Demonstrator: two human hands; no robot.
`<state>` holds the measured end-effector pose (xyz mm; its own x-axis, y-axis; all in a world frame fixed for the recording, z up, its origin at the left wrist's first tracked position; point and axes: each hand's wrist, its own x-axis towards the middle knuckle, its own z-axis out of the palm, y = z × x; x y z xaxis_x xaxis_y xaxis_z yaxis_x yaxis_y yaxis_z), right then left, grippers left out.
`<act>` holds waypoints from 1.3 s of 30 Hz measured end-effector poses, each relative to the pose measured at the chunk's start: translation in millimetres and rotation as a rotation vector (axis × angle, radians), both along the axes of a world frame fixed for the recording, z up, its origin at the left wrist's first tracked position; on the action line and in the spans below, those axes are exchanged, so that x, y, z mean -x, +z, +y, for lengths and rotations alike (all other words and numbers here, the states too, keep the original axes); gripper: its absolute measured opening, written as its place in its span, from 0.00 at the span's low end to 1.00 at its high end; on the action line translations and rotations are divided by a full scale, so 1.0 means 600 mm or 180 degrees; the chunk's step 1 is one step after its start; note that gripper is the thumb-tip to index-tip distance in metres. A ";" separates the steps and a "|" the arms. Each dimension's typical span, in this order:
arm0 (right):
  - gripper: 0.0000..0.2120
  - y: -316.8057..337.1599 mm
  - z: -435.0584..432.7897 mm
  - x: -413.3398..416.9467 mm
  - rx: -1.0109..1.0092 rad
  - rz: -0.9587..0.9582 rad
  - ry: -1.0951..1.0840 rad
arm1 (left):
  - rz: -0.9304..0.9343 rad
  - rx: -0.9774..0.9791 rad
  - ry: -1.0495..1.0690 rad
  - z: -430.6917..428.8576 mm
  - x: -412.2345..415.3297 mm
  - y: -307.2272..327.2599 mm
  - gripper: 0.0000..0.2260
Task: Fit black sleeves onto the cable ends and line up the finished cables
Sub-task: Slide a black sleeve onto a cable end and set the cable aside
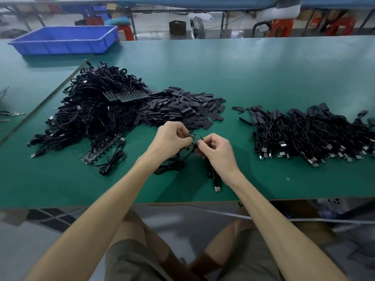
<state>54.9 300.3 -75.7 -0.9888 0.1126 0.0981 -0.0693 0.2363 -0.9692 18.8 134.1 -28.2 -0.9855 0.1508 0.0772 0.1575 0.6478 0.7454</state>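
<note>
Going by the big tangle of unsleeved cables [95, 110] at far left, the finished cables [308, 134] lined up at right and the black sleeves [178, 106] heaped between, the job looks mid-run. Near centre, the left hand [172, 138] pinches a bare board end [191, 135] and the right hand [216, 149] pinches a second board end [199, 142]. Next, one hand probably needs a sleeve from the heap just beyond. The green counter [263, 74] carries a blue crate [65, 40] far left; a fan [197, 27] stands on the floor behind.
</note>
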 end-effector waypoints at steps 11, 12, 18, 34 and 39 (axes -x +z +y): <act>0.06 -0.006 0.005 0.009 0.0461 0.0017 -0.0395 | -0.1164 -0.1287 -0.0505 -0.093 0.012 0.015 0.04; 0.05 -0.006 0.006 0.009 0.0543 0.0019 -0.0384 | -0.1194 -0.1352 -0.0480 -0.100 0.014 0.012 0.03; 0.06 -0.008 0.004 0.006 0.0571 0.0069 -0.0354 | -0.0636 -0.0867 0.0531 -0.114 0.028 -0.014 0.02; 0.07 -0.012 0.005 0.013 0.0795 -0.0022 -0.0351 | 0.0906 0.0909 0.1254 -0.079 0.019 -0.037 0.13; 0.08 -0.011 0.006 0.012 0.0742 -0.0017 -0.0375 | 0.0651 0.0544 -0.0596 -0.016 0.004 -0.035 0.09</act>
<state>47.6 303.7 -82.6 -0.9679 0.2460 0.0508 -0.0491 0.0128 -0.9987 16.1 124.8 -48.9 -0.9062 0.3558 0.2287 0.4210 0.7066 0.5688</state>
